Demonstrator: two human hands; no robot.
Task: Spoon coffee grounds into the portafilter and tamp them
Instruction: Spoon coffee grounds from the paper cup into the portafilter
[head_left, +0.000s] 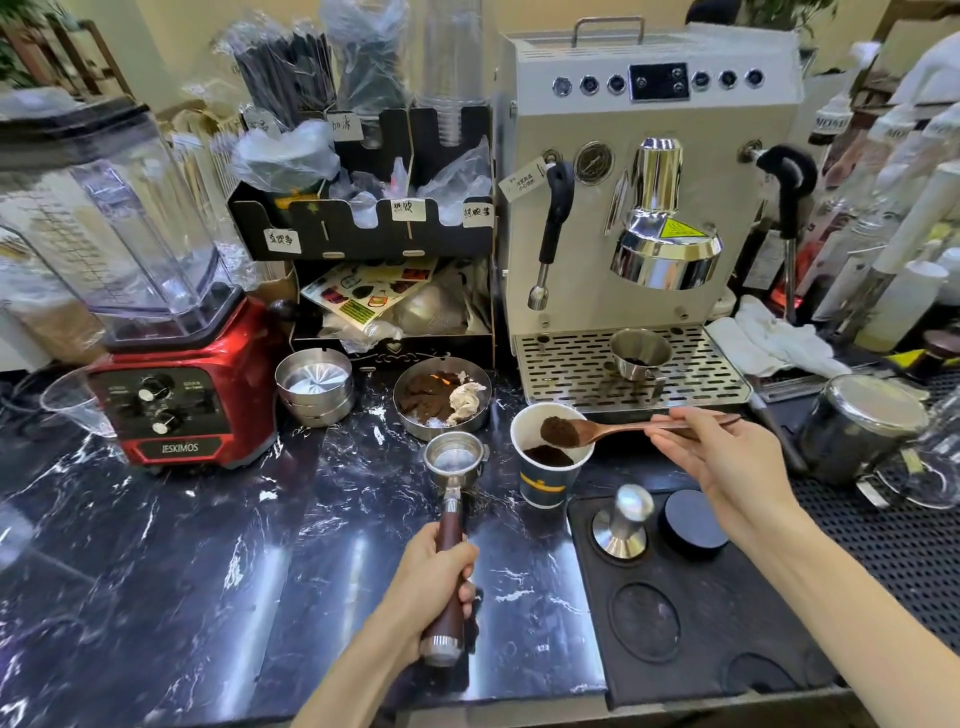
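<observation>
My left hand (434, 582) grips the brown wooden handle of the portafilter (454, 460), whose steel basket shows bare metal inside and rests over the dark marble counter. My right hand (727, 457) holds a wooden spoon (613, 429) by its handle; the bowl carries a heap of dark coffee grounds and hovers over the paper cup (546, 470), which holds more grounds. The cup stands just right of the basket. A steel tamper (623, 522) stands upright on the black tamping mat (691, 603), beside a black round puck (693, 522).
An espresso machine (649, 182) with a small steel cup (640, 353) on its drip tray stands behind. A steel bowl of spent grounds (441, 397), stacked steel dishes (314, 387), a red blender (171, 405) and a steel jar (862, 426) surround the work spot.
</observation>
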